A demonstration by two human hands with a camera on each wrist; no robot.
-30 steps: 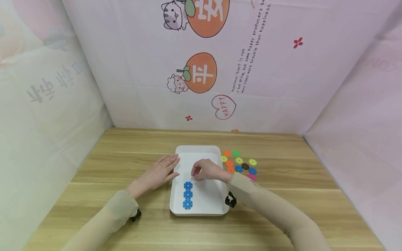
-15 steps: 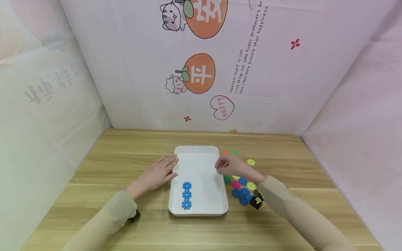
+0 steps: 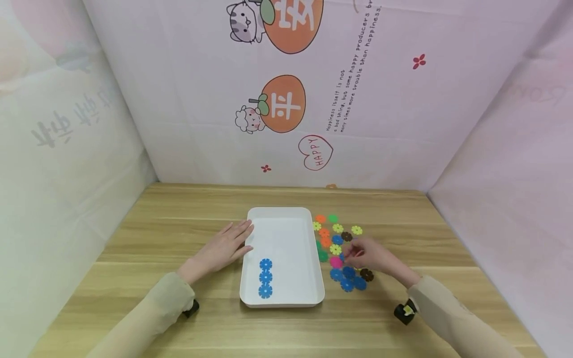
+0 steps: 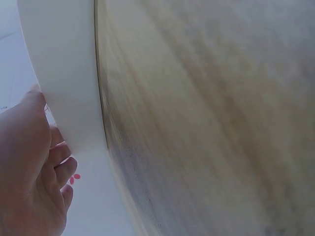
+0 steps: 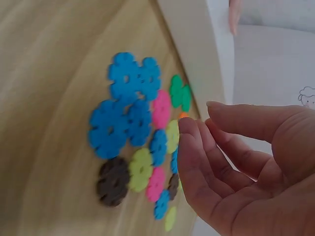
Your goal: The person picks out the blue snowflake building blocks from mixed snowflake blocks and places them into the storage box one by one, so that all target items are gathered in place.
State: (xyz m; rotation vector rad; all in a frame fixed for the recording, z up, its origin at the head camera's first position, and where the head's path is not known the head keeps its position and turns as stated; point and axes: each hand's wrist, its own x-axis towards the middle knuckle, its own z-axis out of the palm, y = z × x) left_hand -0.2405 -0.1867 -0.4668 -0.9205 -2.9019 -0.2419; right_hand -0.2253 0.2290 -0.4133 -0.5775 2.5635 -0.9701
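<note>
A white tray [image 3: 286, 238] lies on the table, with three blue snowflake discs [image 3: 265, 277] in a column at its lower left, edges meeting. My left hand [image 3: 226, 246] rests at the tray's left rim, fingers stretched over it. In the left wrist view, the fingers of my left hand [image 4: 34, 162] touch the tray wall [image 4: 64, 73]. Right of the tray, my right hand [image 3: 371, 256] hovers over a spread of coloured snowflake discs [image 3: 335, 249]. Seen from the right wrist, the thumb and bent fingers of my right hand [image 5: 246, 152] stand apart with nothing between them.
Loose discs in blue, yellow, orange, green, pink and brown lie along the tray's right side, including a brown disc [image 3: 366, 275] and a green disc [image 3: 333, 218]. White printed cloth walls [image 3: 385, 149] enclose the wooden table [image 3: 179, 204] at the back and sides.
My right hand has moved from inside the tray, past its right rim, to the loose discs. My left hand and the three blue discs stay in place.
</note>
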